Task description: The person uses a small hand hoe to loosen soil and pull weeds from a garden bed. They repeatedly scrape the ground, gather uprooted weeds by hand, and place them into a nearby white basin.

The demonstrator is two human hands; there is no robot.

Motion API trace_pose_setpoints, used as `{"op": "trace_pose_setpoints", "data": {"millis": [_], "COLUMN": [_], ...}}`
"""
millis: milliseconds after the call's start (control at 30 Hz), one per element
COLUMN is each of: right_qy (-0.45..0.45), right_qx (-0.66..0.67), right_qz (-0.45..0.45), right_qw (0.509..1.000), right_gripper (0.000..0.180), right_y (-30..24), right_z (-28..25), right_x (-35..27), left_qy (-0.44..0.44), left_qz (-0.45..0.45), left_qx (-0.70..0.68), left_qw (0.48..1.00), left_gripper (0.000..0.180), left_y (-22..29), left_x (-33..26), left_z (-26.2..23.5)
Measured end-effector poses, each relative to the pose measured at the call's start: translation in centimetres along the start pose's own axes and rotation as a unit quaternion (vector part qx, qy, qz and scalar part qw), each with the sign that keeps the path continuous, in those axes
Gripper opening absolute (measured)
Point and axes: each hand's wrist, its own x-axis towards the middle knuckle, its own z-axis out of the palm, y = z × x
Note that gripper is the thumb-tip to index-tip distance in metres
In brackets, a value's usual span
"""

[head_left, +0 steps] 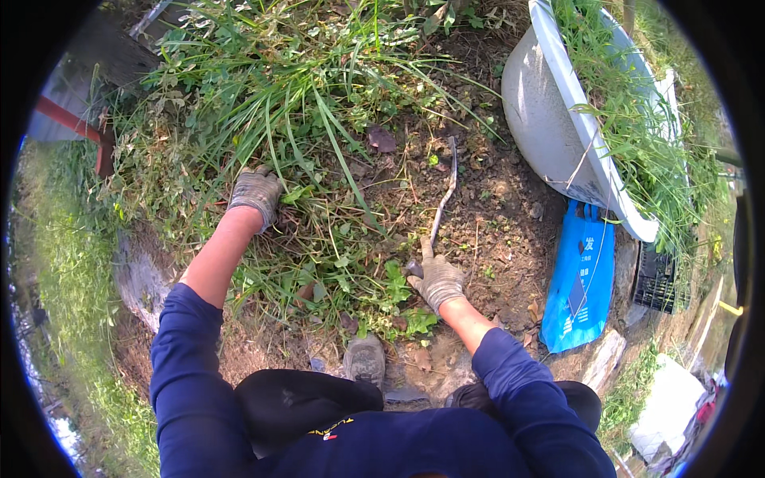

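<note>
Weeds (303, 199): thick clump on the soil patch's left side.
Left hand (255, 195): gloved, closed on the stems, holding them taut.
Right hand (437, 277): gripping sickle (445, 195), blade lying on bare soil.

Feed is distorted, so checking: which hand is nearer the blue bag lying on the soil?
Right. The right hand, gripping a curved metal tool, is just left of the blue bag. The left hand grasps grass far across the patch.
</note>
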Motion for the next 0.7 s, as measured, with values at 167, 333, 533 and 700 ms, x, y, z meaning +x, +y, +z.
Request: {"op": "trace_pose_setpoints", "data": {"millis": [167,333,533,700], "right_qy": [0.176,0.322,0.349,0.366], "right_qx": [0.138,0.566,0.536,0.386], "right_qz": [-0.07,0.044,0.047,0.029], "right_qw": [0.972,0.758,0.767,0.847], "right_gripper": [0.074,0.048,0.042,0.043], "right_y": [2.6,2.1,1.2,2.7], "right_z": [3.3,-1.7,-13.4,-20.2], "right_x": [-1.6,-2.7,1.7,9.8], "left_qy": [0.033,0.081,-0.012,-0.03], "left_qz": [0.036,0.034,0.039,-0.004], "left_qx": [-0.051,-0.101,-0.107,-0.077], "left_qw": [0.998,0.991,0.993,0.997], "left_gripper": [0.052,0.059,0.064,0.055], "left_y": [-0.7,-0.6,0.1,0.8], "left_x": [-1.1,-0.6,2.5,3.3], "left_z": [-0.6,-0.9,-1.4,-0.9]}}
